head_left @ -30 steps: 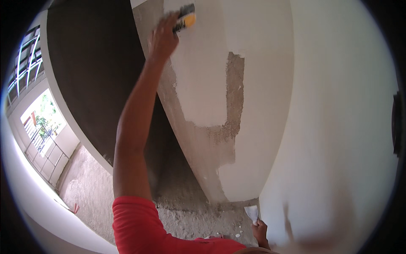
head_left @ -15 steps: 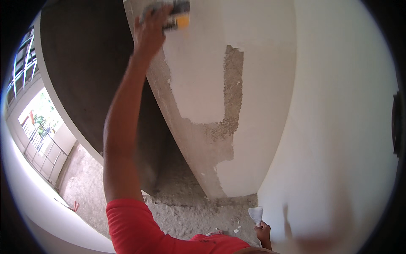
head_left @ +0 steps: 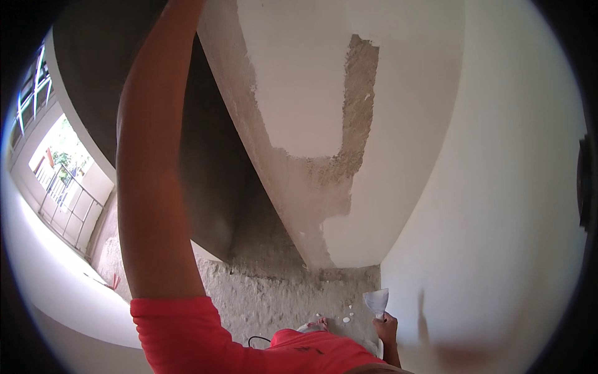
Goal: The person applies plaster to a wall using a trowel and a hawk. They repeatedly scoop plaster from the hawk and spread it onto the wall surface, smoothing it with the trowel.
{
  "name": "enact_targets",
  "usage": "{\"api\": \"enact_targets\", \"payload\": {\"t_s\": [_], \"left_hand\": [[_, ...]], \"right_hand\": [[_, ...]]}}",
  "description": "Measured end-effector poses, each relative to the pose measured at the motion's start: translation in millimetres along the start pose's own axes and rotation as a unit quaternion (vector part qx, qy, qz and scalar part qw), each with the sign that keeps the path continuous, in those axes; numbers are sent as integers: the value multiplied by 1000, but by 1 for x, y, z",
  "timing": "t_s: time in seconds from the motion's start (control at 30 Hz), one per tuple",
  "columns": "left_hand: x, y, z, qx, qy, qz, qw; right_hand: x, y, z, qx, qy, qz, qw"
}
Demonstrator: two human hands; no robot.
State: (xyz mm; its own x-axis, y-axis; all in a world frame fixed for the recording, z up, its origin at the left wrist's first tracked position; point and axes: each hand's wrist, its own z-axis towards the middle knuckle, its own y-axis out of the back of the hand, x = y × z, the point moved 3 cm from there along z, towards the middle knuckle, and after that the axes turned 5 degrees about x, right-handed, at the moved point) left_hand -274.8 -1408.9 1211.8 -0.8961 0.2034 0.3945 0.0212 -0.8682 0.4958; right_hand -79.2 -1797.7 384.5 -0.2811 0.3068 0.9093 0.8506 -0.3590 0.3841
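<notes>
Mostly, walls surround me: a smooth pale wall (head_left: pixel 504 156) on the right and, meeting it, a patchy wall (head_left: pixel 299 93) ahead, where white coating stops raggedly around a rough grey-brown strip (head_left: pixel 361 93). Left of that is a dark surface (head_left: pixel 218 156), with a rough grey floor (head_left: pixel 261 302) below. My left arm (head_left: pixel 156 187), in a red sleeve (head_left: pixel 177 330), crosses the near left and hides part of the dark surface and floor; its hand is out of view, so I cannot tell how those fingers stand. Far left, a bright opening (head_left: pixel 60 140) has a metal railing (head_left: pixel 82 186) by it. Near right, my right hand (head_left: pixel 387 330) has its fingers curled around a scraper (head_left: pixel 376 301), blade pointing away from me. White flakes (head_left: pixel 346 320) dot the floor just left of it.
</notes>
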Motion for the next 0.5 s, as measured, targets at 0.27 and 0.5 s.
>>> {"api": "enact_targets", "payload": {"t_s": [0.27,0.5], "left_hand": [[-54,-178,-225,-55,-8,22,998],[-77,-131,-267,-24,-55,-72,996]], "right_hand": [[-12,19,15,16,-27,-34,999],[-2,28,1,-56,-8,-35,998]]}}
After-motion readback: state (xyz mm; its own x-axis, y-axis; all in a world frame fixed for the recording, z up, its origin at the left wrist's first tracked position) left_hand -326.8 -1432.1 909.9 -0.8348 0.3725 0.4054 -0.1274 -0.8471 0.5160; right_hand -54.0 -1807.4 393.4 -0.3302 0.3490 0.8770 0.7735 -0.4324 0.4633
